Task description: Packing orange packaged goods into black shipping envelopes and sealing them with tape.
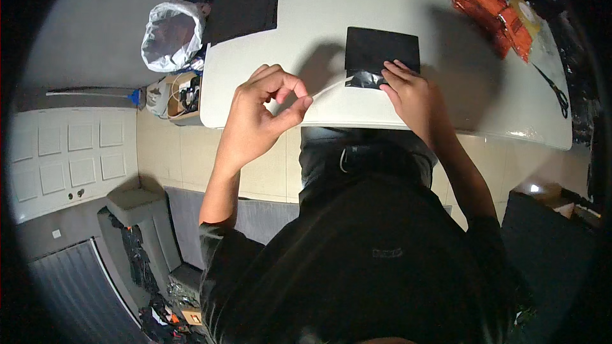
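**Inspector:** Report the position of the black pouch.

**Operator:** The black pouch lay flat on the white table, near the table's front edge. Its lower left corner showed a glossy, crinkled area.

**Inspector:** State of the right hand?

**Operator:** The right hand rested on the lower edge of the pouch. Its fingers were spread and pressed flat on the material, so the grip was apart and not clamped on anything.

**Inspector:** And the left hand?

**Operator:** The left hand was raised above the table's front edge. Thumb and forefinger were pinched together on the end of a thin white strip. The strip ran taut from that pinch to the glossy corner of the pouch.

**Inspector:** Other items present?

**Operator:** A larger black sheet lay at the table's far left corner. Orange packets sat at the far right, with scissors near the right edge. A bin lined with a white bag stood on the floor to the left of the table.
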The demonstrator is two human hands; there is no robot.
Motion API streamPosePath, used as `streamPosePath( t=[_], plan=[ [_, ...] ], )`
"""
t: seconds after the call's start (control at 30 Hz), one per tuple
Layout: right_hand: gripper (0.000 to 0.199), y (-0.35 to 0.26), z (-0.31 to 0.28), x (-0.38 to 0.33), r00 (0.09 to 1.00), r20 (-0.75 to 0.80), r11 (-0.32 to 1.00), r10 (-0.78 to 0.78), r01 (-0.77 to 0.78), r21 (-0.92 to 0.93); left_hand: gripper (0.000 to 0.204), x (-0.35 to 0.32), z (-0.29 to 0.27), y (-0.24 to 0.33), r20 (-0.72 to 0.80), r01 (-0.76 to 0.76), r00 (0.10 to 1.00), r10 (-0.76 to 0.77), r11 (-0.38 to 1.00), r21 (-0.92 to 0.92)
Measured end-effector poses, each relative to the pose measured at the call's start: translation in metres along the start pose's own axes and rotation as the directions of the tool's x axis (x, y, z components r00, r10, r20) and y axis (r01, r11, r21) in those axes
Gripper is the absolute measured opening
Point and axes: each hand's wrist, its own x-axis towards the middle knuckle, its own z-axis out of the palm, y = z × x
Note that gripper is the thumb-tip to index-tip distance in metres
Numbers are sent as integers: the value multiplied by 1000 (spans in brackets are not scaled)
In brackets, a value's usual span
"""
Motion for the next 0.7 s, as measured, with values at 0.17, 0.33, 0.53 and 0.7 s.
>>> streamPosePath(
  t=[0.17,0.33,0.53,0.7],
  plan=[
    [26,0,-36,11,983,95,880,158,-184,437,9,16,22,16,-162,-146,975,149,989,27],
    [52,3,-57,9,887,357,599,293,-461,655,21,22,61,18,-388,-379,801,456,888,261],
    [77,-7,-68,-5,741,647,-187,179,-620,762,19,23,77,7,-325,-610,559,763,644,462],
    [48,-12,-79,-9,801,478,10,360,-515,857,16,24,88,-1,-249,-697,445,860,507,507]
  ],
)
